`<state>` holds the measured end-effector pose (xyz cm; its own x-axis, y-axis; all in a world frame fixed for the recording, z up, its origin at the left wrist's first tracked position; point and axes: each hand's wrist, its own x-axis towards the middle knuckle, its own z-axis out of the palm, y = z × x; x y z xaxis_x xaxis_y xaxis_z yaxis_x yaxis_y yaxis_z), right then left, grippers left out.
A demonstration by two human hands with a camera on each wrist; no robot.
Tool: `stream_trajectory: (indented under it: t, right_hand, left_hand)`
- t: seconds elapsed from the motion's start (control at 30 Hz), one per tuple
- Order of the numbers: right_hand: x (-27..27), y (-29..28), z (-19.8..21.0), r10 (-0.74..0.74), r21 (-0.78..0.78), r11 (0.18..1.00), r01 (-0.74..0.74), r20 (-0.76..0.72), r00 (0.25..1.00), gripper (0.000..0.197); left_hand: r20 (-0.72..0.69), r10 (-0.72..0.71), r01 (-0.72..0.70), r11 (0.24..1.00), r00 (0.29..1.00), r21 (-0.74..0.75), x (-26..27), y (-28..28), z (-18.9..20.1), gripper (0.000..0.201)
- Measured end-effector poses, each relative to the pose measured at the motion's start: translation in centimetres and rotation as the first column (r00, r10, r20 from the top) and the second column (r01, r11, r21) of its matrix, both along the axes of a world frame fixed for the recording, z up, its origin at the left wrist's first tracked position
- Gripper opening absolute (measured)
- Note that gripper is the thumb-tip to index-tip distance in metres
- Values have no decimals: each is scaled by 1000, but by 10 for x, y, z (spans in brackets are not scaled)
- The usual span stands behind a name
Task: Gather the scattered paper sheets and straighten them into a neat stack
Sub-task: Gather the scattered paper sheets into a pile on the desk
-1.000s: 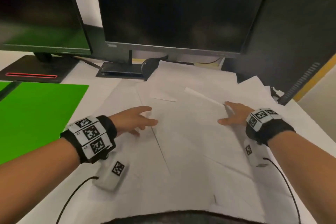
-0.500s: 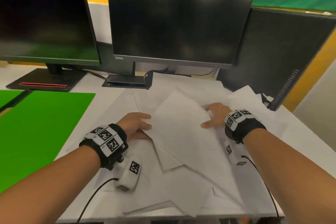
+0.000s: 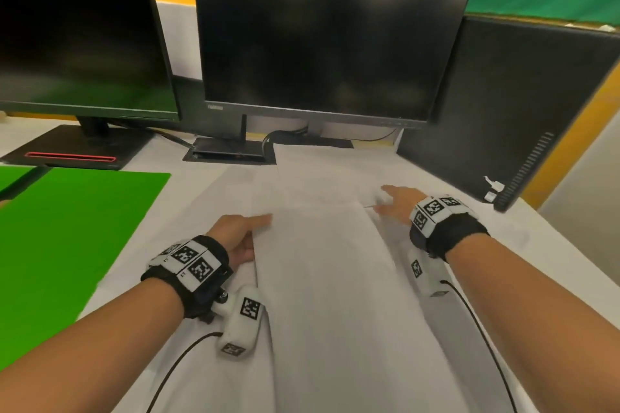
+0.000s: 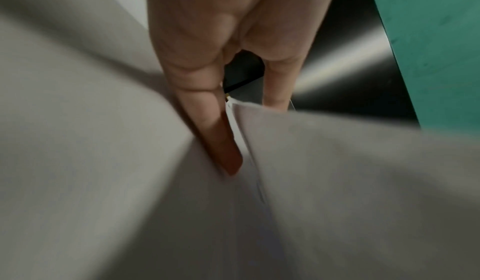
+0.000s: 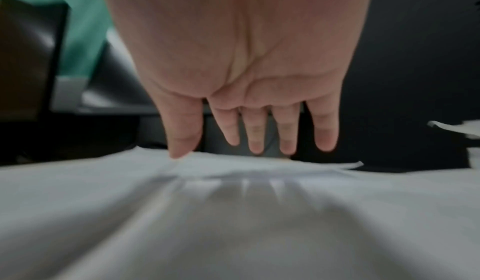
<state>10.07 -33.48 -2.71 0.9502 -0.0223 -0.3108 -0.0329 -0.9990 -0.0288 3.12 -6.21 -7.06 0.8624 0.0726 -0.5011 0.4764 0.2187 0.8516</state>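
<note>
Head view: white paper sheets (image 3: 322, 278) lie overlapped on the white table (image 3: 570, 265), between both hands and running toward the middle monitor.
Paper: thin, matte, flat rectangles; edges not aligned, one long sheet toward the near edge, another (image 3: 335, 174) skewed beyond it, reaching the monitor base.
Left hand (image 3: 235, 235): at the left edge of the near sheet, index finger straight and laid on the paper.
Left wrist view: thumb (image 4: 221, 140) under or against a lifted sheet edge, another finger behind it; looks like a light pinch on the paper sheets, blur makes it uncertain.
Right hand (image 3: 399, 201): fingers straight and slightly spread, flat over the right side of the paper.
Right wrist view: fingertips (image 5: 255, 146) straight, thumb tip touches the paper, the rest look just above it; holding nothing.
Green mat (image 3: 67, 245): flat, smooth, left of the paper.
Monitors (image 3: 328, 37): dark, glossy, behind the paper.
Wrist bands: black fabric, with white blocks that carry square black-and-white markers.
</note>
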Motion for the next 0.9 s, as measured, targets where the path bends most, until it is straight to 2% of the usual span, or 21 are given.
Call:
stream_trajectory:
  t: [0.1,0.13,0.27,0.37,0.4,0.47,0.5,0.57,0.63,0.67,0.73,0.8,0.87,0.9]
  right_hand:
    - [5,1,-22,6,-37,999,-11,-120,993,68]
    - [5,3,-24,18,-62,998,-28,-144,989,67]
    - [4,9,-13,28,-33,999,-33,-134,991,61]
    - [7,7,-3,91,130,989,-76,-113,989,40]
    - [8,4,-4,82,177,982,-70,-62,995,37]
    - [8,-2,-8,32,152,988,-38,41,999,43]
    - [6,-5,-11,27,97,995,-29,24,999,51]
    - [1,-8,-17,36,-15,999,-38,-109,993,63]
    - [-2,-8,-16,48,-60,996,-60,-182,982,65]
    - [-4,-6,-11,42,-22,999,-47,-185,982,63]
    - [-8,0,2,-6,165,986,41,-203,979,58]
    - [-13,5,9,-43,363,924,123,-220,975,43]
    - [-11,6,5,-78,420,898,127,-133,988,40]
    - [-11,6,1,-101,377,918,121,-71,992,46]
  left_hand:
    - [2,12,-12,999,1000,33,-9,0,-8,69]
    - [7,38,-39,998,999,50,-9,0,-11,69]
    - [40,96,-101,986,995,130,-5,-5,-10,29]
    - [73,145,-156,971,987,181,0,-8,-13,36]
    - [72,162,-174,965,984,199,2,-7,-15,37]
    - [74,176,-189,951,982,243,4,-7,-17,38]
    - [78,175,-190,946,981,264,6,-7,-19,38]
    - [71,184,-196,941,980,277,8,-5,-22,36]
    - [60,189,-198,938,980,285,14,-2,-29,37]
    - [51,185,-192,937,981,292,16,-1,-32,38]
    - [43,192,-197,939,980,284,21,0,-38,38]
    - [37,195,-198,943,980,269,21,-2,-38,31]
    - [37,192,-195,950,981,243,19,-4,-34,25]
    - [37,194,-197,958,980,210,17,-5,-33,28]
